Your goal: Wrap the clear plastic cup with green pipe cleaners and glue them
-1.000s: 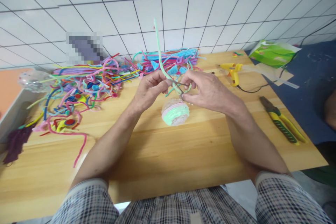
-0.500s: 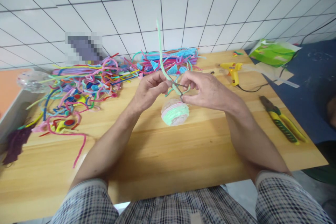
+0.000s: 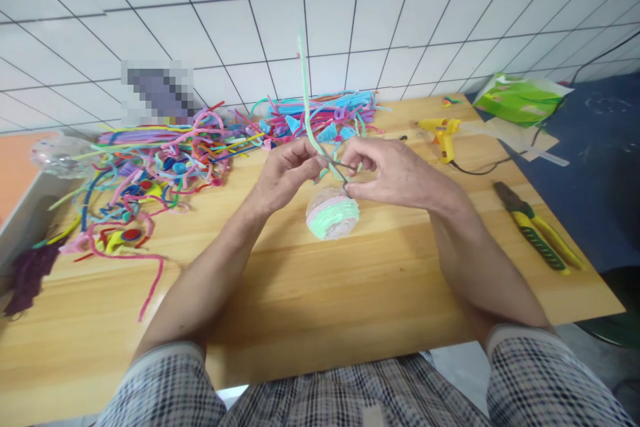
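Between finger and thumb, my left hand (image 3: 293,173) pinches a long light green pipe cleaner (image 3: 306,97), whose free end stands up toward the wall. My right hand (image 3: 390,172) has its fingers in the handles of small dark scissors (image 3: 340,172), and the handles are spread. The scissors' blades meet the green strip right by my left fingertips; their tips are hidden there. Just below the hands, a round ball (image 3: 334,215) wrapped in green and pink strands rests on the wooden table (image 3: 320,307).
Tangled pipe cleaners (image 3: 185,147) cover the back left, with blue and pink bundles (image 3: 325,107) behind my hands. At the right lie a yellow glue gun (image 3: 443,133) with its cord, pliers (image 3: 535,230) and a green packet (image 3: 520,100).
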Tool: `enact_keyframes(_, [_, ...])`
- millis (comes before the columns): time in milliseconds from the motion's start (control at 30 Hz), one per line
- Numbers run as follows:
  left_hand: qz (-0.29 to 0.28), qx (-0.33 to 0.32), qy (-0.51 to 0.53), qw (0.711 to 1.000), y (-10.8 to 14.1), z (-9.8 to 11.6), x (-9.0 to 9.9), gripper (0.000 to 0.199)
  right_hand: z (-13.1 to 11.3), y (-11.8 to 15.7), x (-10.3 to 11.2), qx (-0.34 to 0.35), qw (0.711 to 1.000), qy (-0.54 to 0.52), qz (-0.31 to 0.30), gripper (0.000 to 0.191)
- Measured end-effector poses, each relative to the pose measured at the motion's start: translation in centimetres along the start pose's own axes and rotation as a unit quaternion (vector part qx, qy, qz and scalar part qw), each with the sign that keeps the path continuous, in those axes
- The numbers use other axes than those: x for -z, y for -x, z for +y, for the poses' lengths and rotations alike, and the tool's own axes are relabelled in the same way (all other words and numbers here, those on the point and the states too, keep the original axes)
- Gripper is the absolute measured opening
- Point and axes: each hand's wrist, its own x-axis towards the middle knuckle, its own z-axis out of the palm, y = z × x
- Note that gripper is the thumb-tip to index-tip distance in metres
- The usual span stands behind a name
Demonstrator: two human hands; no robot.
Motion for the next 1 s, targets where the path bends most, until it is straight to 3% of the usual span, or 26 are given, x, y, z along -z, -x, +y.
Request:
enact_keyframes(567, [0.030, -0.001, 0.007, 1.000, 0.02, 0.65, -0.25, 0.030, 0.05, 0.10, -0.18, 0.013, 0.998, 0.051, 0.036, 0.027])
enact_keyframes(1000, [0.006, 0.000, -0.007, 1.000, 0.05, 0.88, -0.21, 0.032, 0.29, -0.01, 0.01, 0.010, 1.000, -0.007, 0.004, 0.024])
